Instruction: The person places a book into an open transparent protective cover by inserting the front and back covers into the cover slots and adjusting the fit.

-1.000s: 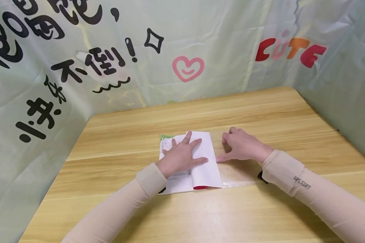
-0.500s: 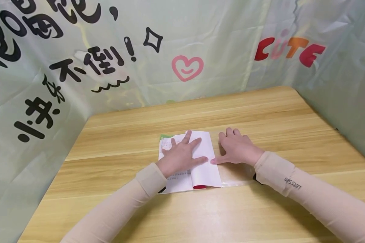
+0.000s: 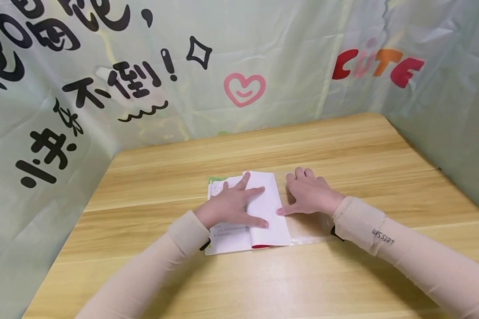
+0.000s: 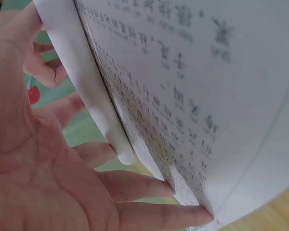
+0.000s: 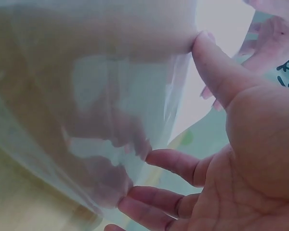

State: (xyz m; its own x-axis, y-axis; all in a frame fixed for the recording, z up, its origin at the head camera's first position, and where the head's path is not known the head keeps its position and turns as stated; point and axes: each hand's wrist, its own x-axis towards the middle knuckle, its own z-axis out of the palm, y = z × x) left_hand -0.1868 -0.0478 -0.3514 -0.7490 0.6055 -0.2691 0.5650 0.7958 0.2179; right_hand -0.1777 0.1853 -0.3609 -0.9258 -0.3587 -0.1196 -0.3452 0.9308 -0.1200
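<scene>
A booklet with printed pages (image 3: 233, 241) lies open on the wooden table, its rolled white sheet (image 3: 273, 232) covering the right half. My left hand (image 3: 229, 206) rests on it with fingers spread. Up close in the left wrist view, the fingertips touch the printed page (image 4: 250, 96) and the rolled white edge (image 4: 77, 62). To the right extends a clear plastic sheet (image 3: 309, 232), under my right hand (image 3: 311, 192). In the right wrist view its extended fingers and thumb touch the plastic film (image 5: 86, 96), the thumb at the edge of the white sheet.
The wooden table (image 3: 175, 168) reaches back to a pale curtain (image 3: 295, 53) printed with black characters and a pink heart. The curtain also closes off the left and right sides. A bit of red shows beneath the white sheet's front edge.
My right hand has moved left, bringing its thumb to the white sheet's edge. My left hand has shifted slightly left, its thumb lower on the white sheet.
</scene>
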